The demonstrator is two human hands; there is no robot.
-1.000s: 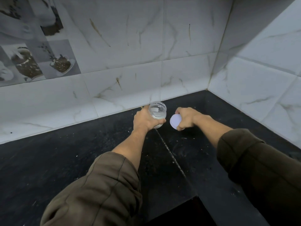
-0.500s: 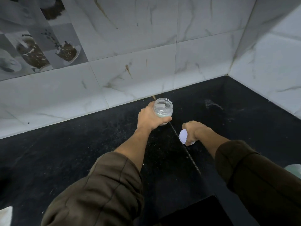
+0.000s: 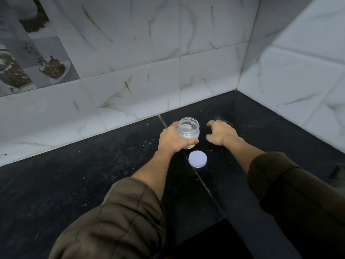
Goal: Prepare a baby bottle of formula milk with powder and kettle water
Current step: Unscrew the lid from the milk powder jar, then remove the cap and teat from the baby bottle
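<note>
Right now my left hand (image 3: 172, 141) grips the small clear jar (image 3: 188, 130), fingers and thumb wrapped round its lower body from the left. The jar is upright, its mouth uncovered and facing up, with white powder (image 3: 187, 136) inside. My fingers hide its base, so I cannot tell whether it stands on the black surface (image 3: 84, 174) or is held just above it. It sits close to the back wall, a little left of the corner.

The round white lid (image 3: 197, 158) lies flat on the surface just in front of the jar, nearer to me and touched by neither hand. It rests over the thin seam (image 3: 204, 185) that runs through the surface from the wall towards me.

My right hand (image 3: 222, 134) is just to the right of the jar and apart from it. It faces palm down, the fingers spread and loosely bent, holding nothing. I cannot tell if the fingertips touch the surface.

Both forearms are bare below the pushed-up olive sleeves (image 3: 115, 221). The surface is speckled with pale crumbs and dust. Behind it rise white marble-patterned wall tiles (image 3: 149, 53), which meet in a corner at the right, and grey picture tiles (image 3: 28, 62) showing dark food are set into the wall at upper left.
</note>
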